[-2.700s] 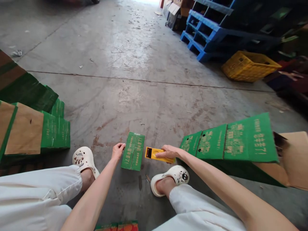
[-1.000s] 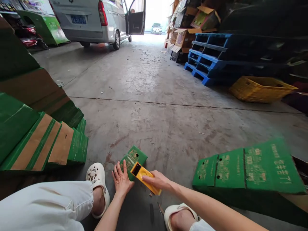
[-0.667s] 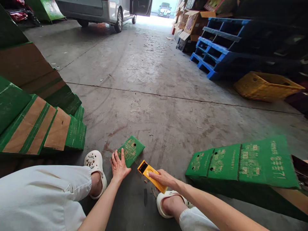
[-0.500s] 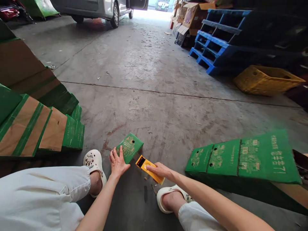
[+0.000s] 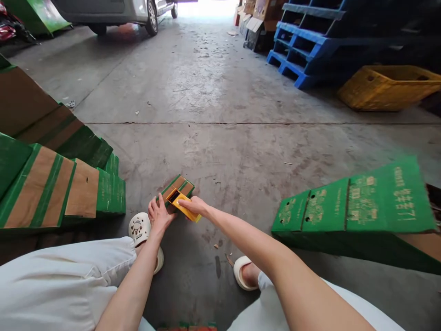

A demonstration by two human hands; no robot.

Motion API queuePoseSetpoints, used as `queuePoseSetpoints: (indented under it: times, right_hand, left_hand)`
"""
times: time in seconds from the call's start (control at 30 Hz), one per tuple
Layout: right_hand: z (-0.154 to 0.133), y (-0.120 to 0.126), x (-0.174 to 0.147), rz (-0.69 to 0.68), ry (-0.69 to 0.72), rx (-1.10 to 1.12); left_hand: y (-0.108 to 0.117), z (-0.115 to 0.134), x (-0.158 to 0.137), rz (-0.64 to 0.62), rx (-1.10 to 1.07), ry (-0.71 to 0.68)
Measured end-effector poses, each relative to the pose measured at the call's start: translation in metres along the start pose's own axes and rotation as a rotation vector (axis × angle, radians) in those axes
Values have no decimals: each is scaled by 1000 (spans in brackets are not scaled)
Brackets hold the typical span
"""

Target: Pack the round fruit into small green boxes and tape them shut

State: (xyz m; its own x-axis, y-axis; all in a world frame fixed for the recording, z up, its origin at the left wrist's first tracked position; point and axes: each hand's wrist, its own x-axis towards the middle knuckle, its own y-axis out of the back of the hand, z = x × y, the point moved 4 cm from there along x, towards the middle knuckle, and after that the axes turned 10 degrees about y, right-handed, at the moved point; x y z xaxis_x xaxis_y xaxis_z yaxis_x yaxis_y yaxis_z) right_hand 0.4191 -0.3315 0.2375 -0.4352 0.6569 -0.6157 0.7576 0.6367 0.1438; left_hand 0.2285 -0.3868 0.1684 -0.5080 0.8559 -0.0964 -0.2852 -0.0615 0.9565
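Observation:
A small cardboard box lies on the floor in front of me, its brown face with green bands upward. At its near left end, my left hand grips it, fingers over the edge. My right hand is closed around a flat yellow hand tool with a dark opening at its far end. That end is over the box's brown face, close to my left fingers; whether it presses on the box I cannot tell. The tool covers the box's near right part.
Green and brown boxes are stacked at left. A row of green boxes stands at right. Further off are blue pallets, a yellow crate and a parked vehicle. My shoe is near the box.
The box has turned from its printed green face to its brown banded one. My right hand has brought the yellow tool leftward over it. My view has shifted slightly.

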Motion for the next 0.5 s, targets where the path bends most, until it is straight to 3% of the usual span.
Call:
queuePoseSetpoints:
  times: [0.13,0.3,0.4,0.5]
  right_hand:
    - [-2,-5,10,8,11,25]
    - [2,1,3,-19,47,13]
    - [7,21,-21,-41,43,15]
    - [23,56,-68,-31,-14,-69]
  left_hand:
    - [-3,5,0,55,173,-59]
    - [-5,9,6,82,159,-102]
    - [-13,22,-7,26,101,-106]
    - [-22,44,-28,-95,15,-102]
